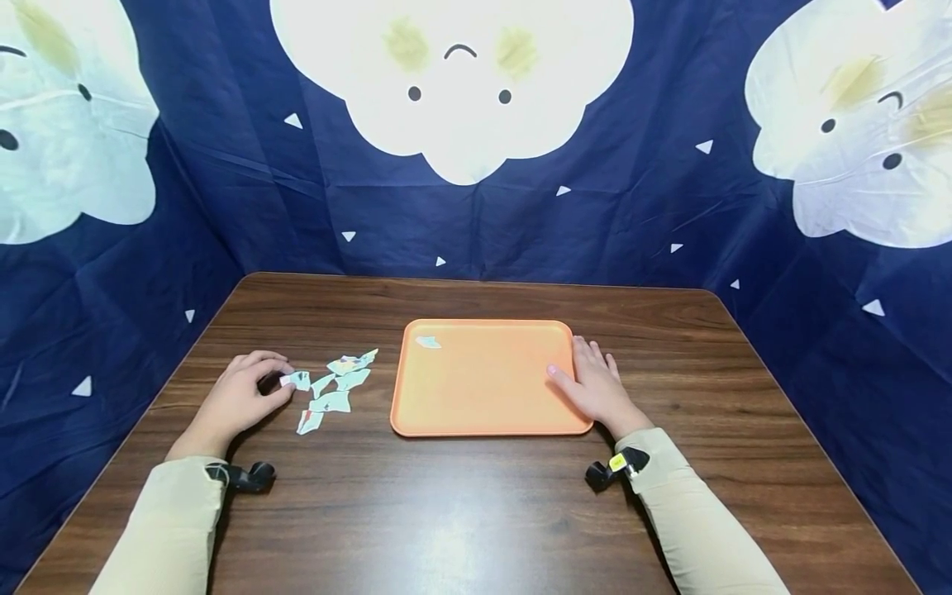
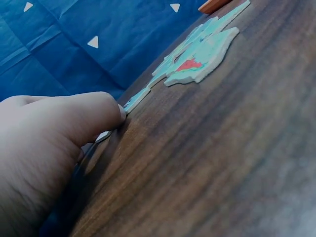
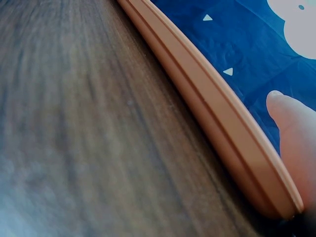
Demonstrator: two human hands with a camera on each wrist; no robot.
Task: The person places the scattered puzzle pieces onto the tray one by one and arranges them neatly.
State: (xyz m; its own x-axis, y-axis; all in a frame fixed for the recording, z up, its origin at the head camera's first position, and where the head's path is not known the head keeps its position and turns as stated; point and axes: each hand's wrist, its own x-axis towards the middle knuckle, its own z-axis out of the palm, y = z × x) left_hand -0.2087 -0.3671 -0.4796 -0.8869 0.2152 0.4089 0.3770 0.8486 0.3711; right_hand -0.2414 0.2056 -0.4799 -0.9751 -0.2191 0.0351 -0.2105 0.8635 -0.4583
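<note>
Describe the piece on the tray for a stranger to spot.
On the brown table, find the orange tray. In its far left corner lies a small pale-blue piece. Unlike the other pieces near the left hand, it alone lies on the tray.

A tray (image 1: 483,392) is set on the desk (image 1: 416,487). One piece (image 1: 427,341) is laid in its far left corner. More pieces (image 1: 330,402) are spread left of the tray. Behind, a cloth (image 1: 476,235) is hung.

Left hand (image 1: 241,392) at its side, thumb and forefinger curved into a pinch, other fingertips hard to make out, right hand (image 1: 598,391) with fingers extended, thumb spread inward, pale-sleeved forearms (image 1: 167,516) angled forward, wrists apart.
</note>
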